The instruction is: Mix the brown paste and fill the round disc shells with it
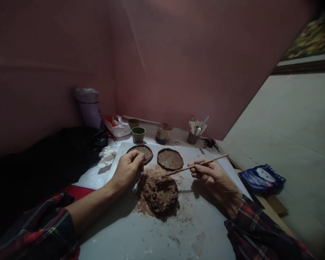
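Note:
My right hand [209, 175] pinches a thin wooden stick [211, 159] between thumb and fingers. The stick slants down to the left, its lower tip over the top edge of a rough brown clay-like lump [160, 196]. This lump has an uneven surface with a hollow and sits on the white board in a patch of wet brown smears. To the left of it, my left hand [128, 166] is closed in a pinch above the board; whatever its fingers hold is hidden. Behind the lump lie two flat round brown discs with raised rims, a right one [170, 159] and a left one [148, 151], partly covered by my left hand.
Along the back stand small cups [138, 135], a stained glass [164, 134] and a holder with pens and brushes [196, 133]. Crumpled white tissue [107, 155] and a black plastic bag [70, 155] are at left. A blue pouch [261, 178] lies at right. Pink panels enclose the back.

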A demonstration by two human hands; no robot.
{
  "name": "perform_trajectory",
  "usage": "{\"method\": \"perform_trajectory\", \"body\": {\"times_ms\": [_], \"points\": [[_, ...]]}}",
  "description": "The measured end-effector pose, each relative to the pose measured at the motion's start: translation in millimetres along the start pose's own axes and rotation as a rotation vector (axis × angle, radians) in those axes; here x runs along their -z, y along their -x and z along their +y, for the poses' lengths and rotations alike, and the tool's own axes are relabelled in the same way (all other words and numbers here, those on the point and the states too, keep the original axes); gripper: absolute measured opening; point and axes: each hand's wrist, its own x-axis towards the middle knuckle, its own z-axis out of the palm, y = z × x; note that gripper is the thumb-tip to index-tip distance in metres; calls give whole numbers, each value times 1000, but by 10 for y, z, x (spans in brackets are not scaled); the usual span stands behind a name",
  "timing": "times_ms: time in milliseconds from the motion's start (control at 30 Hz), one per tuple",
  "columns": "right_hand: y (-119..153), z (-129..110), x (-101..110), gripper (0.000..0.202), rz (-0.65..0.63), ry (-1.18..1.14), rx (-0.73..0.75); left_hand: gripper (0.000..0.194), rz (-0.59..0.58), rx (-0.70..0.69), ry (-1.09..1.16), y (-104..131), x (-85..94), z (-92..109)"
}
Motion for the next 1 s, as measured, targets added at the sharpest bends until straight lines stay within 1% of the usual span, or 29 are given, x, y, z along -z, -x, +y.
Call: {"method": "perform_trajectory", "body": {"times_ms": [200,333,567,700,900,1000], "points": [[-1,5,-4,19,36,19,-12,29,5,-15,-1,8,-7,16],[-10,11,-4,17,19,31,-8,29,19,-29,-21,5,-8,30],[-19,36,17,27,2,40,7,31,10,-58,-51,-18,11,-4],[-2,37,1,27,5,27,10,30,20,-53,-49,-7,-11,17],[26,66,-62,27,-4,-46,8,30,10,-139,-87,11,-25,49],[20,99,-91,30,-8,-102,23,33,1,-210,-113,20,-24,65]]}}
